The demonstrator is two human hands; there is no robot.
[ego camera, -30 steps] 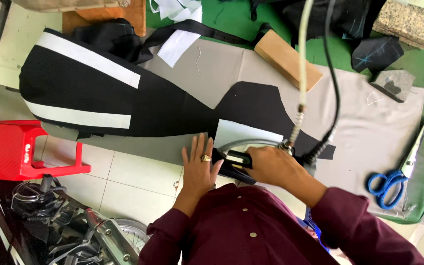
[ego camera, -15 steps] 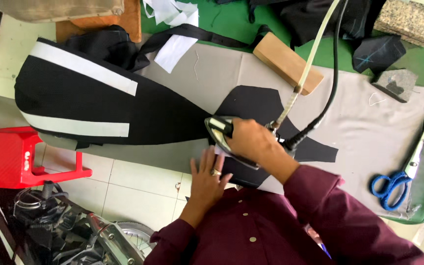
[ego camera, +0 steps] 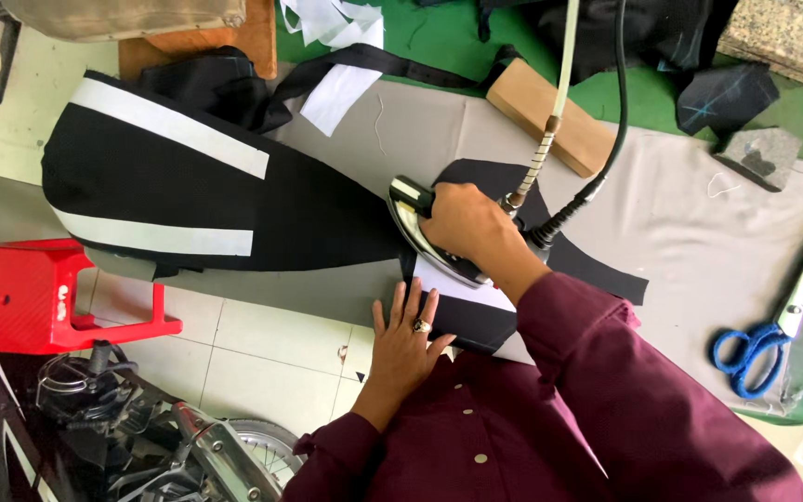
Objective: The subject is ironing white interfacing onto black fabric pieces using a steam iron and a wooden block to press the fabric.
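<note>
The right hand was closed around the handle of an iron, pressing it down on black cloth spread over a grey pad on the green table. The iron sat near the middle of the pad, nose towards the white-striped part of the cloth; its hose and black cord ran up and away, clear of the work. The left hand lay flat and open, fingers spread, holding nothing, pressing on the near edge of the cloth just below the iron (probably to keep the piece from sliding under the iron). A wooden block and two stones rested at the far side, blue-handled scissors at the right edge, all well apart from the iron. A red stool stood on the floor to the left.
</note>
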